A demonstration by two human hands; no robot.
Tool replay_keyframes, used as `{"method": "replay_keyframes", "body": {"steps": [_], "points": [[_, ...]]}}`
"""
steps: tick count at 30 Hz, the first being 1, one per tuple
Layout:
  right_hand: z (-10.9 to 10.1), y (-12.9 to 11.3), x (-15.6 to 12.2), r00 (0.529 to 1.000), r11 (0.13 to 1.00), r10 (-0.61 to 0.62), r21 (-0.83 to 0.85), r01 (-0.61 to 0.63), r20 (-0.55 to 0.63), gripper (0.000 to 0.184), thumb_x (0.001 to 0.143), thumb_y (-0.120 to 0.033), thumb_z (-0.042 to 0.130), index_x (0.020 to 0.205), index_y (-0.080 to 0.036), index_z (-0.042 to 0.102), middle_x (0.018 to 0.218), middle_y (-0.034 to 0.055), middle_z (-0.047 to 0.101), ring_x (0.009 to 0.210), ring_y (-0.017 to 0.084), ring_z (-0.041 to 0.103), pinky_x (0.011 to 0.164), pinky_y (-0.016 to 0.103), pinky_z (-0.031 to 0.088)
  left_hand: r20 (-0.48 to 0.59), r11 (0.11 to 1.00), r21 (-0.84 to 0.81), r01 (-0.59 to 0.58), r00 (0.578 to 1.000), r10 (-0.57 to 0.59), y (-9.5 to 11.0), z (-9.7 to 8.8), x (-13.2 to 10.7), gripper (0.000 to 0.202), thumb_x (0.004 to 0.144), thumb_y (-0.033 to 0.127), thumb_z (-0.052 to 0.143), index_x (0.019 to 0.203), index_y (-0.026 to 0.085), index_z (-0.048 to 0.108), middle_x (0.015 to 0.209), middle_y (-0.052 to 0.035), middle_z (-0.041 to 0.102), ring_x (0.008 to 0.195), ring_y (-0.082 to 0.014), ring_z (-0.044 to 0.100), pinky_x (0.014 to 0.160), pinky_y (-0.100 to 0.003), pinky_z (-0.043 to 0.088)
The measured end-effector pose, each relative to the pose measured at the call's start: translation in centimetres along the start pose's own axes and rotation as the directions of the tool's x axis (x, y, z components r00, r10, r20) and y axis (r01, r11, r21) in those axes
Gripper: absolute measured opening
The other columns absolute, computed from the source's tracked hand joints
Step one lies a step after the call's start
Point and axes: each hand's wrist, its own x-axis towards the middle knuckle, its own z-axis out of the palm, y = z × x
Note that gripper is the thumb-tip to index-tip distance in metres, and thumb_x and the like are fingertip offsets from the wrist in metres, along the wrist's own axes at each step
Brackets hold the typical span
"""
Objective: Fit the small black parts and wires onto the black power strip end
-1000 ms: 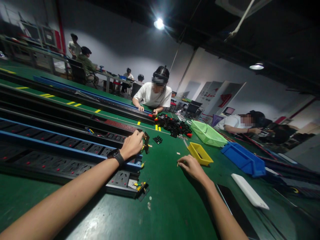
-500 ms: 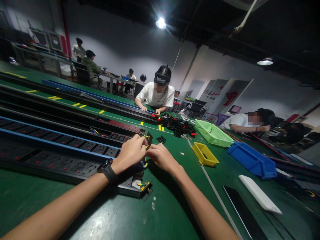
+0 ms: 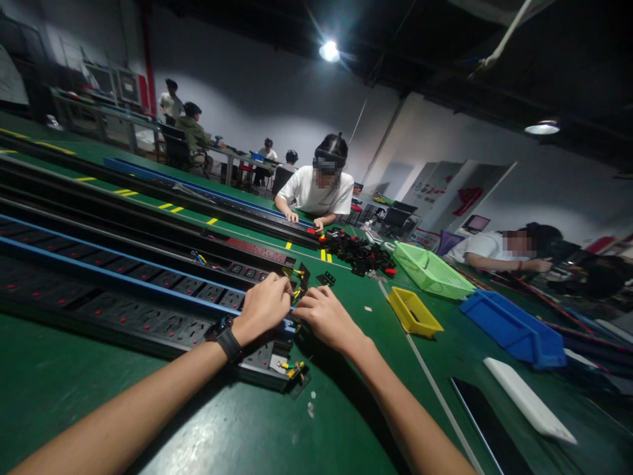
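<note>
My left hand (image 3: 264,305), with a black watch on its wrist, is curled at the open end of a long black power strip (image 3: 148,277) with a blue rail. My right hand (image 3: 326,318) is closed right beside it, fingertips meeting the left hand's. Both pinch at small yellow-and-black wiring parts (image 3: 298,288) at the strip's end; what exactly each holds is too small to make out. Another strip end (image 3: 277,363) with yellow wires lies just in front of my hands.
A yellow bin (image 3: 414,311), a green basket (image 3: 431,270) and a blue bin (image 3: 514,322) stand to the right, with a white flat block (image 3: 529,399). A pile of black parts (image 3: 359,251) lies beyond. A person in a white shirt (image 3: 316,191) works opposite; another leans at right.
My right hand moved left from the table near the yellow bin to meet my left hand at the strip's end. The view shifted slightly.
</note>
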Motion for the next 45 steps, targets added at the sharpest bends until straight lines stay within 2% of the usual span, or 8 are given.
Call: {"method": "replay_keyframes", "body": {"steps": [10,17,21,23,25,30,38,45], "points": [[0.0,0.2,-0.3,0.996,0.998,0.045,0.047,-0.049,0.077,0.027,0.094,-0.006,0.066,0.103,-0.026,0.081,0.107,0.0073,0.073,0.112,0.025,0.058,0.108,0.047,0.034,0.008,0.998,0.055,-0.038,0.999,0.038,0.2,0.0,-0.1,0.02,0.096,0.02,0.047,0.099,0.024,0.066,0.105,-0.0043,0.066,0.091,-0.0207,0.067,0.072,-0.031,0.045],[0.9,4.4,-1.2,0.984,0.894,0.17,0.427,-0.135,-0.046,0.053,0.08,0.009,0.05,0.105,-0.026,0.082,0.127,0.0065,0.069,0.121,0.022,0.06,0.105,0.04,0.044,0.108,0.941,0.219,-0.259,0.965,0.241,1.8,-0.4,-1.6,0.022,0.093,0.025,0.051,0.099,0.017,0.07,0.106,-0.0131,0.068,0.099,-0.029,0.067,0.08,-0.038,0.052],[4.1,9.3,-1.1,0.811,0.72,0.583,0.502,-0.48,-0.06,0.053,0.081,0.007,0.041,0.106,-0.019,0.08,0.11,0.0079,0.075,0.105,0.02,0.067,0.096,0.032,0.05,0.183,0.93,0.226,-0.291,0.95,0.253,2.5,0.1,-2.5,0.028,0.095,0.03,0.049,0.09,0.016,0.073,0.103,-0.0154,0.069,0.098,-0.0313,0.068,0.081,-0.041,0.054],[6.1,10.9,-0.8,0.701,0.652,0.711,0.424,-0.629,-0.053,0.052,0.086,0.003,0.044,0.123,-0.017,0.075,0.123,0.0105,0.072,0.114,0.022,0.065,0.101,0.033,0.048,0.181,0.932,0.218,-0.289,0.95,0.253,2.5,0.5,-2.6,0.031,0.096,0.034,0.05,0.09,0.015,0.073,0.103,-0.0156,0.07,0.099,-0.0318,0.069,0.08,-0.042,0.055],[8.0,11.7,-0.4,0.667,0.641,0.743,0.333,-0.691,-0.047,0.052,0.093,-0.007,0.051,0.143,-0.016,0.063,0.138,0.0126,0.066,0.122,0.025,0.06,0.106,0.034,0.045,0.18,0.933,0.205,-0.297,0.948,0.262,2.5,0.7,-2.6,0.031,0.095,0.037,0.052,0.09,0.015,0.074,0.103,-0.0153,0.07,0.1,-0.032,0.069,0.081,-0.041,0.055],[10.2,11.7,0.6,0.667,0.663,0.745,0.121,-0.739,-0.015,0.043,0.102,-0.025,0.054,0.144,-0.019,0.062,0.143,0.0115,0.063,0.125,0.028,0.055,0.102,0.034,0.043,0.2,0.944,0.18,-0.276,0.95,0.24,2.2,0.9,-2.1,0.024,0.093,0.03,0.053,0.086,0.018,0.073,0.1,-0.0121,0.071,0.099,-0.0287,0.069,0.08,-0.037,0.055],[9.2,12.1,-0.1,0.651,0.65,0.758,-0.09,-0.754,0.025,0.032,0.108,-0.033,0.049,0.119,-0.017,0.074,0.128,0.014,0.07,0.114,0.026,0.06,0.089,0.034,0.042,0.196,0.95,0.161,-0.267,0.952,0.234,2.0,0.9,-2.0,0.022,0.092,0.027,0.053,0.082,0.019,0.072,0.097,-0.0092,0.071,0.096,-0.0252,0.069,0.079,-0.034,0.053],[7.6,7.6,-3.0,0.694,0.694,0.72,-0.021,-0.72,0.01,0.034,0.109,-0.033,0.047,0.104,-0.015,0.075,0.103,0.0146,0.072,0.1,0.026,0.065,0.083,0.033,0.042,0.196,0.951,0.157,-0.268,0.952,0.236,1.8,0.9,-2.1,0.023,0.093,0.028,0.054,0.084,0.019,0.074,0.099,-0.0113,0.072,0.098,-0.0258,0.07,0.081,-0.034,0.054]]}}
